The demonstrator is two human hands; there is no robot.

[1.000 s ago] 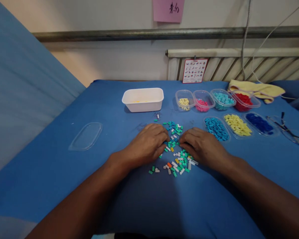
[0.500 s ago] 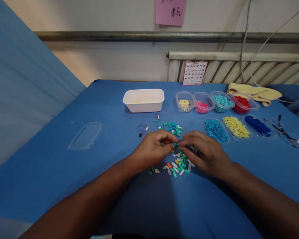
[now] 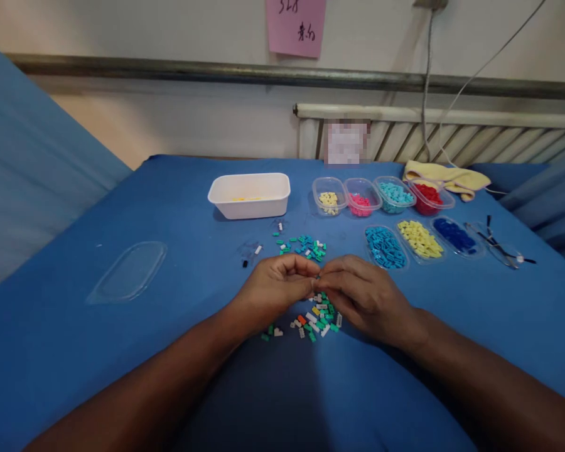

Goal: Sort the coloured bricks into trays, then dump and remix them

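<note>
My left hand (image 3: 273, 287) and my right hand (image 3: 368, 295) meet fingertip to fingertip over the table, both closed in a pinch. A tiny teal building brick (image 3: 317, 278) barely shows between them; the fingers hide most of it, and I cannot tell how many pieces are joined. Just below lies a loose pile of small bricks (image 3: 321, 325) in green, white, yellow and orange, partly covered by my right hand. Behind the fingers is another scatter of bricks (image 3: 305, 241), mostly blue and green with some white.
A white tub (image 3: 252, 209) stands behind the bricks. To the right are clear containers of yellow (image 3: 329, 202), pink (image 3: 359, 203), light blue (image 3: 395, 193), red (image 3: 427, 196) and dark blue (image 3: 454, 235) pieces. Glasses (image 3: 499, 246) lie at far right, a clear lid (image 3: 130, 271) at left.
The whole view has shifted, so the table things appear further left. My hands remain pinched together, now closer, and the teal brick between them is more hidden.
</note>
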